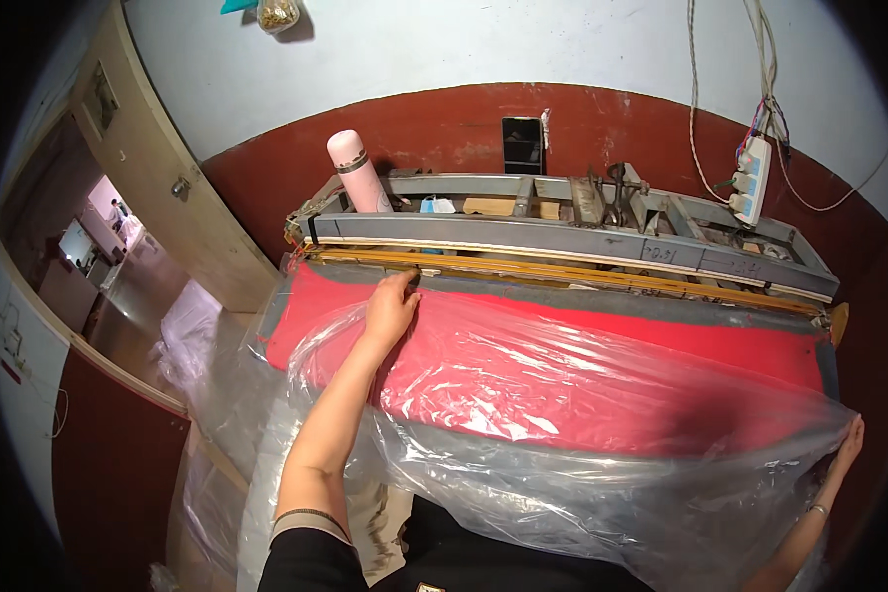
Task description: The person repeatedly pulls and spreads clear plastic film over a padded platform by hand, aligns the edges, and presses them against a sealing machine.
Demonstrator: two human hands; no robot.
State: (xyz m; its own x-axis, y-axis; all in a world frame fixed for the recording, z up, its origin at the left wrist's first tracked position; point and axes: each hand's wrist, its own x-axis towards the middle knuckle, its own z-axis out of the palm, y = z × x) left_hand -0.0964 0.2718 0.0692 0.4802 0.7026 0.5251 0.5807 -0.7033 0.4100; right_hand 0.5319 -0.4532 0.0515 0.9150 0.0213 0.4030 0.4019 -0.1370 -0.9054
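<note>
A red knitted-looking fabric panel with grey borders (pixel 661 337) hangs down the front of a long machine with a grey metal frame (pixel 483 230) and yellow rails. Over much of the panel lies a clear plastic sheet (pixel 553 493), wrinkled and shiny. My left hand (pixel 393 308) is at the panel's upper grey border, fingers curled closed at the sheet's top edge, just below the rails. Far to the right, my right hand (pixel 849 446) pinches the sheet's corner, so its upper edge runs slanting between both hands. The left fingertips are partly hidden.
A pink bottle (pixel 357 168) and a dark phone (pixel 523 145) stand at the machine's back. A white power strip (pixel 751 181) hangs on cables at the right wall. Left are an open door (pixel 173 168) and purplish plastic (pixel 189 331) on the floor.
</note>
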